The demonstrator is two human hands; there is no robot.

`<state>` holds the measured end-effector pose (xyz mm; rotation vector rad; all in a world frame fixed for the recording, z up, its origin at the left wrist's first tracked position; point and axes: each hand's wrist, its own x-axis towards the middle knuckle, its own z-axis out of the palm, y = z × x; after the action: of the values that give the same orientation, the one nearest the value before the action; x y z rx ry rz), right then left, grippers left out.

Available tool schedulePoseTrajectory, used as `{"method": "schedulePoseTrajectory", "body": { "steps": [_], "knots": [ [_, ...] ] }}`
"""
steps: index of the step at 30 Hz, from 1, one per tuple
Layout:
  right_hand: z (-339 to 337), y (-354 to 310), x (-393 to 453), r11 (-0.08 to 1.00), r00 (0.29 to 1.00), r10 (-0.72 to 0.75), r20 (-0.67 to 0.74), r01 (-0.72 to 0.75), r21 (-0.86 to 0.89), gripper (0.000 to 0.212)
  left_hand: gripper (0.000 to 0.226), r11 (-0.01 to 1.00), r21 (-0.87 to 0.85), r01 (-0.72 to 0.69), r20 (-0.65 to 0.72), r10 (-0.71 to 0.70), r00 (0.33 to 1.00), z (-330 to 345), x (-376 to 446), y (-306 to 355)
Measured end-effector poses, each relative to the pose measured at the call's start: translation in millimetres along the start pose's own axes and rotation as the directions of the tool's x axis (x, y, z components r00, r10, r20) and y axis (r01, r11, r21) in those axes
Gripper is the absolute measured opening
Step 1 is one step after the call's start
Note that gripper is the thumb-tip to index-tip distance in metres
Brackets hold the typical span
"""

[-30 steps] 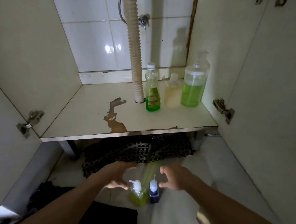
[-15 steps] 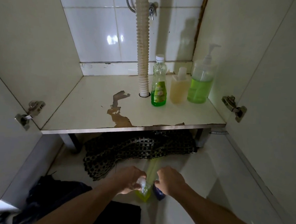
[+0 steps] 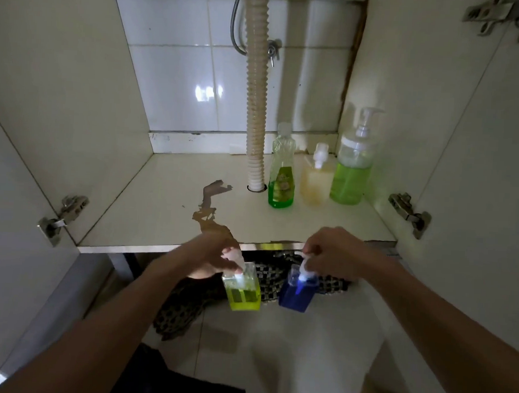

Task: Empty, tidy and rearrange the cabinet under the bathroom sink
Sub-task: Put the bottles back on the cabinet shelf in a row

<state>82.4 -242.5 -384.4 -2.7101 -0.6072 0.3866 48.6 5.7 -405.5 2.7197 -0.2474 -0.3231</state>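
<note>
Holding two small square soap dispensers in the air just in front of the cabinet shelf's front edge.

My left hand pinches the white pump top of the yellow-green dispenser, fingers curled round it; my right hand pinches the pump of the blue dispenser the same way. Both hang side by side, apart, above a dark checked cloth on the floor. On the cabinet shelf, right of the corrugated drain hose, stand a green dish-soap bottle, a pale yellow bottle and a large green pump bottle. Peeled patches mark the shelf surface.
</note>
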Motion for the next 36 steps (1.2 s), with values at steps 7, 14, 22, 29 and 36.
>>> {"method": "schedulePoseTrajectory", "body": {
  "steps": [7, 14, 22, 29, 36],
  "knots": [
    [-51, -31, 46, 0.996, 0.980, -0.085, -0.180, 0.078, -0.044, 0.011, 0.042, 0.980, -0.195, 0.045, -0.365, -0.115, 0.924, -58, 13, 0],
    [-38, -59, 137, 0.976, 0.979, -0.079, -0.190, 0.037, -0.216, 0.009, 0.028, 0.937, -0.344, 0.063, -0.597, -0.271, 0.755, -36, 75, -28],
    [-21, -64, 202, 0.983, 0.961, -0.059, -0.271, 0.008, -0.186, 0.018, 0.064, 0.866, -0.498, -0.033, -0.652, -0.350, 0.673, -9, 116, -54],
    [-33, -64, 225, 0.965, 0.959, -0.041, -0.280, -0.035, -0.261, 0.028, 0.077, 0.922, -0.387, -0.017, -0.654, -0.262, 0.710, 19, 143, -78],
    [-42, -54, 240, 0.945, 0.955, -0.029, -0.295, -0.070, -0.318, 0.032, 0.051, 0.917, -0.397, 0.042, -0.605, -0.296, 0.739, 0, 187, -76]
  ]
}}
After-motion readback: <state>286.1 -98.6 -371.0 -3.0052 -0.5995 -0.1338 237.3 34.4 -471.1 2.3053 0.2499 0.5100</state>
